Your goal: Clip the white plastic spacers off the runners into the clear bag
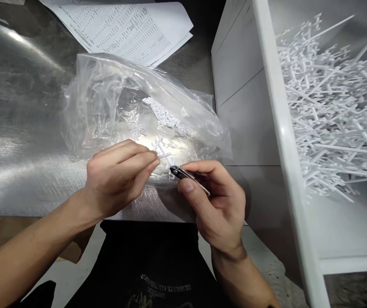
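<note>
Between the fingertips of my left hand (pixel 122 169) is a white branched plastic sprue (pixel 161 147), its short side arms pointing away from me. My right hand (pixel 215 194) grips a nail clipper (pixel 190 177) between thumb and forefinger, with its black jaw end close against the lower part of the sprue. Whether the jaws are closed on the plastic I cannot tell. Beneath both hands lies a clear plastic bag (pixel 96 94), its mouth spread open. Inside it is a heap of tiny white pieces (pixel 166 115), with a few more scattered to the left.
A white bin (pixel 288 141) stands at the right, holding a big tangle of white plastic sprues (pixel 337 102); its wall rises close beside my right hand. Printed sheets (pixel 128 30) lie behind the bag on the metal table (pixel 16 115). A brown cardboard box (pixel 77 246) sits below the table's front edge.
</note>
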Demonstrator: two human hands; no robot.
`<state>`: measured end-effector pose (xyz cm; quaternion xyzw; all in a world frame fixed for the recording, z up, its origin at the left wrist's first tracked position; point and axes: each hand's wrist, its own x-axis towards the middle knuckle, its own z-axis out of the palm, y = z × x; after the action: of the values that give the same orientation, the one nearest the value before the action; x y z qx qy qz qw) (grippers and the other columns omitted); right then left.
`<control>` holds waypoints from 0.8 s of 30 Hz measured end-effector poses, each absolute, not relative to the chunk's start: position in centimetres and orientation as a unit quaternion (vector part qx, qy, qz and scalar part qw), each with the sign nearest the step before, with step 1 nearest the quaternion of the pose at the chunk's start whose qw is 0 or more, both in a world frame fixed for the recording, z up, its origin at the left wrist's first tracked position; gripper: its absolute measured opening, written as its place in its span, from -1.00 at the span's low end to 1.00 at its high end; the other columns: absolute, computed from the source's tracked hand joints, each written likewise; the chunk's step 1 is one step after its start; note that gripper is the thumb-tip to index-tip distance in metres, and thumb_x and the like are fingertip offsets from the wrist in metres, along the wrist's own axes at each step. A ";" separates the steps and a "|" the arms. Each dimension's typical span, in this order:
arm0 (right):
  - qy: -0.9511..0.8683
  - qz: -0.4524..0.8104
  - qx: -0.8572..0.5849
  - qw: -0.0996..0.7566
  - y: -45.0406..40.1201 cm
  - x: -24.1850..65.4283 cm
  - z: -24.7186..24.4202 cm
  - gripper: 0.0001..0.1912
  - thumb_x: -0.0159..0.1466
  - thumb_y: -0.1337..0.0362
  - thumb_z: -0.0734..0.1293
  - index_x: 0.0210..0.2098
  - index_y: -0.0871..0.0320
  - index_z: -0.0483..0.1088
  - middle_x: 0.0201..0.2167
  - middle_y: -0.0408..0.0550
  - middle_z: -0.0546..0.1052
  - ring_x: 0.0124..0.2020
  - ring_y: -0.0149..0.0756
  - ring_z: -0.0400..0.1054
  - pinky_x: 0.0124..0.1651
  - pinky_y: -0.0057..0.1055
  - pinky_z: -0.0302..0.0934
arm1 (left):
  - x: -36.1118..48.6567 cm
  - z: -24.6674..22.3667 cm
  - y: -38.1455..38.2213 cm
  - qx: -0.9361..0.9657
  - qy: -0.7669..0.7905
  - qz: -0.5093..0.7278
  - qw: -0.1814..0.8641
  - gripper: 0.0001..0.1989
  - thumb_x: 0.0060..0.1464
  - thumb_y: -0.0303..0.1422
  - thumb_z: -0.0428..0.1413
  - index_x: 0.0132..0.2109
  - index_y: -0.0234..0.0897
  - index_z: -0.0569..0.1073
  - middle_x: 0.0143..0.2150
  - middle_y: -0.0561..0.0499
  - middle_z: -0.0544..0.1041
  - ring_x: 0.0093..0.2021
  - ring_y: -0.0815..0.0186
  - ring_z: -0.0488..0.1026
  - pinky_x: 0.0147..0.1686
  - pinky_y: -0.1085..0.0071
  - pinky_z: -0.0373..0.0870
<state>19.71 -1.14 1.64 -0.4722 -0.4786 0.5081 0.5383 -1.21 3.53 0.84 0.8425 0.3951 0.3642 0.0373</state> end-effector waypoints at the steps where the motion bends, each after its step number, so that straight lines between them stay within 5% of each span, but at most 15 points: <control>1: -0.482 0.508 -0.467 0.540 -1.1 19.7 1.6 -0.85 0.42 0.41 0.54 -0.08 0.02 0.67 -0.36 -0.21 0.60 -0.39 -0.42 0.46 -0.33 -0.52 0.42 | -1.2 0.9 3.5 0.843 0.393 0.365 0.041 -0.91 0.39 -0.54 0.30 -0.11 -0.26 0.59 -0.22 0.11 0.71 -0.23 0.44 0.67 -0.13 0.55 0.59; 13: -0.443 0.554 -0.469 0.526 -1.1 19.8 1.0 -0.98 0.55 0.29 0.50 -0.04 0.06 0.63 -0.40 -0.24 0.58 -0.48 -0.49 0.35 -0.40 -0.51 0.31 | -1.0 0.4 3.4 0.847 0.396 0.353 0.030 -0.91 0.42 -0.53 0.26 -0.12 -0.30 0.61 -0.24 0.06 0.72 -0.26 0.38 0.67 -0.20 0.47 0.58; 24: -0.398 0.543 -0.437 0.597 -1.1 20.1 0.7 -0.83 0.45 0.26 0.60 0.02 -0.05 0.69 -0.35 -0.21 0.67 -0.49 -0.49 0.35 -0.41 -0.52 0.27 | -1.4 0.3 3.5 0.855 0.377 0.356 0.023 -0.84 0.42 -0.63 0.20 -0.12 -0.31 0.58 -0.16 0.01 0.72 -0.16 0.31 0.69 -0.12 0.39 0.63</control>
<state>20.06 -1.15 0.66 -0.4367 -0.3981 0.5428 0.5968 -1.40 3.49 0.27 0.8548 0.3766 0.3562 0.0230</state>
